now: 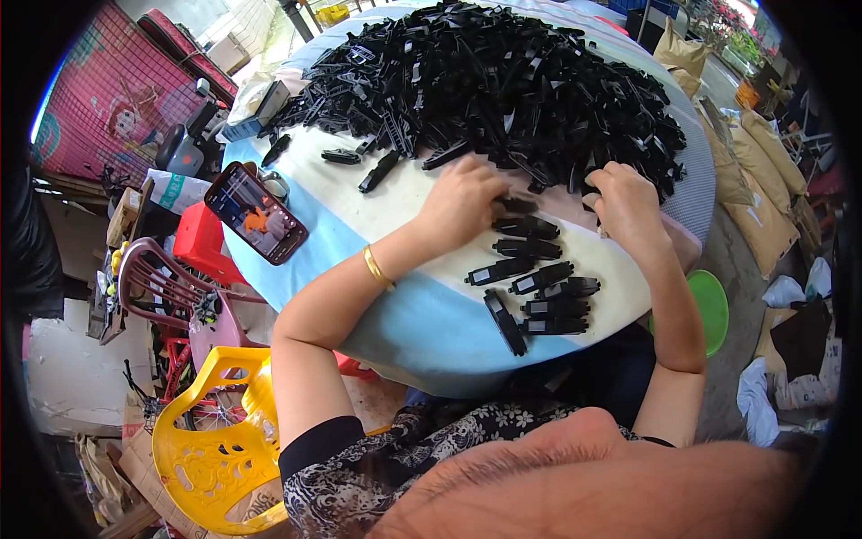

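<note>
A large heap of black plastic parts (485,81) covers the far half of the cloth-covered table. My left hand (462,202) is curled at the heap's near edge, its fingertips on a black plastic part (518,206) at the top of a small group. Several like parts (526,250) lie nearer me in loose rows, one (505,322) turned more upright than the others. To the right, my right hand (622,202) is closed beside the heap, thumb and fingers drawn together. Anything inside its grip is hidden.
A phone (257,214) with a lit screen leans at the table's left, near a small box (256,112). A yellow plastic chair (220,440) and a pink chair (229,328) stand left. Tan sacks (759,211) and a green basin (709,310) are on the right.
</note>
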Motion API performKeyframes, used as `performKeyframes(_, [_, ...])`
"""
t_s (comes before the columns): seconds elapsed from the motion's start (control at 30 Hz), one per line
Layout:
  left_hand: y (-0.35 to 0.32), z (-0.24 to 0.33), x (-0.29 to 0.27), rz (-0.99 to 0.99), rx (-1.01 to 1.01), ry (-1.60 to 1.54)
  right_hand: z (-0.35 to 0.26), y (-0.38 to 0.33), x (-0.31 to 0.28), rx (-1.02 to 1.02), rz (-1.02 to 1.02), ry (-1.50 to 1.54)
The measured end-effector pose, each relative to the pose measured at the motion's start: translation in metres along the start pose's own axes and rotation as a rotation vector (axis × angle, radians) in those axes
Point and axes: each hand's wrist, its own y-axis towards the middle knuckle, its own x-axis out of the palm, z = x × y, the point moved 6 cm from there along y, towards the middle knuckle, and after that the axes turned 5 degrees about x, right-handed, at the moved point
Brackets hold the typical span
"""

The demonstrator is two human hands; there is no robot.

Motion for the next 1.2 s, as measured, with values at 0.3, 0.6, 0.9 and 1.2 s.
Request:
performKeyframes(0.3, [-0.004, 0.031, 0.012, -0.184, 0.032, -0.286, -0.007, 0.005, 0.002, -0.03, 0.02, 0.086])
performKeyframes(0.6, [-0.008, 0.021, 0.014, -0.07, -0.072, -0.22, -0.034, -0.01, 0.014, 0.329, -0.263, 1.146])
performKeyframes(0.9, [-0.009, 0.02, 0.011, -0.033, -0.078, -0.249, -0.046, -0.012, 0.007, 0.034, -0.35, 0.716])
performKeyframes(1.2, [-0.01, 0.008, 0.014, -0.106, -0.185, -0.328, -0.036, -0.012, -0.007, -0.198, -0.162, 0.35])
